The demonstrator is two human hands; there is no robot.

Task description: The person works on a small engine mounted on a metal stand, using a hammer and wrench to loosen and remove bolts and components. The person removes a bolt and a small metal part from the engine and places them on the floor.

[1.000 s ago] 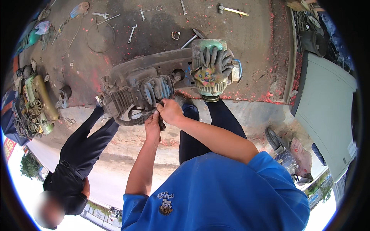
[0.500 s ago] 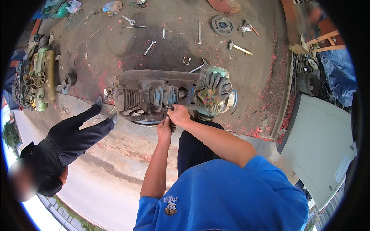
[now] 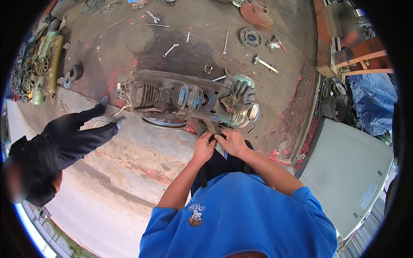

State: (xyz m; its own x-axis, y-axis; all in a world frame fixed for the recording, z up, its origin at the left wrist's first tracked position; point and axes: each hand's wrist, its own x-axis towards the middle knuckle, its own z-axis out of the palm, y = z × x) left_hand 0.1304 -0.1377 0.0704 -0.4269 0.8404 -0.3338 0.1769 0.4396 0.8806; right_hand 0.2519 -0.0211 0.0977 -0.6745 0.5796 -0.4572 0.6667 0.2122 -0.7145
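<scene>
My left hand (image 3: pixel 204 146) and my right hand (image 3: pixel 232 142) meet in front of my knees, fingers pinched closed around something small and dark between them; its kind is too hidden to name. Just beyond stands a dirty air compressor with a finned cylinder (image 3: pixel 144 94) and a blue-stained finned cylinder head (image 3: pixel 187 97). At its right end is a green motor (image 3: pixel 241 80), topped by a dark work glove (image 3: pixel 240 98) with a colourful patch. Neither hand touches the finned parts.
Beyond the compressor lie wrenches (image 3: pixel 171 50), a hammer (image 3: pixel 266 64), a round plate (image 3: pixel 250 38) and a thin rod (image 3: pixel 226 41). A person in dark clothes (image 3: pixel 73 139) stands at the left. A pale cabinet panel (image 3: pixel 348 167) lies to the right, near a blue tarp (image 3: pixel 372 96).
Both hands have left the compressor's near side, drawing back toward my knees and to the right. They now meet at the fingertips. The view has shifted slightly.
</scene>
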